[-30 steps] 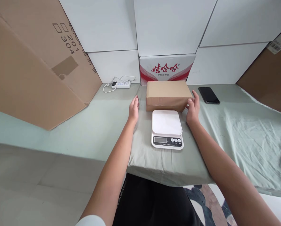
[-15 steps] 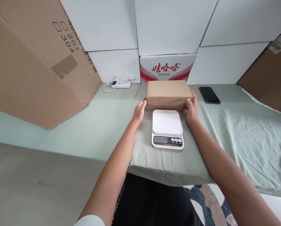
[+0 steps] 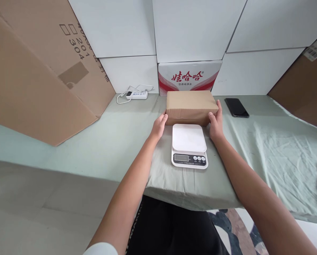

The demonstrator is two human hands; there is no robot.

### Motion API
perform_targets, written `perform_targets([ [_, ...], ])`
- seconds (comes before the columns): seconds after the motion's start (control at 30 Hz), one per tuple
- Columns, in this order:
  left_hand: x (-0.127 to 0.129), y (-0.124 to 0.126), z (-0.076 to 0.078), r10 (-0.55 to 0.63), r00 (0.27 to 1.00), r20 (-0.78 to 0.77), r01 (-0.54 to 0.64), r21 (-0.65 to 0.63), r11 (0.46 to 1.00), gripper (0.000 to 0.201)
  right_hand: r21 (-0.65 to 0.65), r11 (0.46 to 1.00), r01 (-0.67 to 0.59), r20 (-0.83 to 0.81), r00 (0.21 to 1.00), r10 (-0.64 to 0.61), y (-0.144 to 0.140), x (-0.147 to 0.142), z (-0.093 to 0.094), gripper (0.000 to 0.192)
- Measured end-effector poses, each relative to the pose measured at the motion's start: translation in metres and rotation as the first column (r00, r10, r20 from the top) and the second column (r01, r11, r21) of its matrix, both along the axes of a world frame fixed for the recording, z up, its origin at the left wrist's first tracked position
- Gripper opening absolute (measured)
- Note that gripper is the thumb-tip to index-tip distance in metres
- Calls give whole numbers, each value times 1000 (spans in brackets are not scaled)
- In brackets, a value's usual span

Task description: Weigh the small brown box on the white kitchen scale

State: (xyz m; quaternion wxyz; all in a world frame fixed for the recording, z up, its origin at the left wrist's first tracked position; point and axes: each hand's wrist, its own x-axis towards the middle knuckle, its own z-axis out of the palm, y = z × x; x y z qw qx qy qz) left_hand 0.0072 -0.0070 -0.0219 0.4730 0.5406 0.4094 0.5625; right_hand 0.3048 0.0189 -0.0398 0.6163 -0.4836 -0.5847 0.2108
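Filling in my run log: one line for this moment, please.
left hand: on brown cardboard box | right hand: on box | white kitchen scale: bare

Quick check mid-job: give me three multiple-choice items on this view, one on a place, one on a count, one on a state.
1. Where does the white scale sit?
A. On the brown parcel
B. On the cloth, just in front of the brown parcel
C. Beside the black phone

2. How many round buttons does the scale show?
A. One
B. Three
C. Five

3. How do the hands meet the brown parcel?
A. Left hand and right hand press its two ends
B. Only one touches
C. Both rest on its top

Key: B, parcel lies behind it; B, three by the display; A, a hand at each end.
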Motion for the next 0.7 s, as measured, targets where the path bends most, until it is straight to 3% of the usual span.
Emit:
perform_targets([
  [0.07,0,-1,5,-19,999,-43,21,39,999,77,35,999,-2,24,1000,1,-1,-3,5,106],
  [0.2,-1,-11,19,54,989,-135,-26,198,980,94,148,988,-37,74,997,26,-9,-5,20,124],
  [0.33,-5,-46,29,53,986,-157,-2,312,950,94,228,974,-15,119,993,-13,-46,5,28,119],
  [0.53,-8,-117,13,31,990,-140,12,294,956,88,233,972,25,181,981,-69,-118,20,-8,107],
  [0.7,-7,-136,4,1,993,-121,27,237,971,88,225,974,40,171,982,-79,-127,15,-18,107],
])
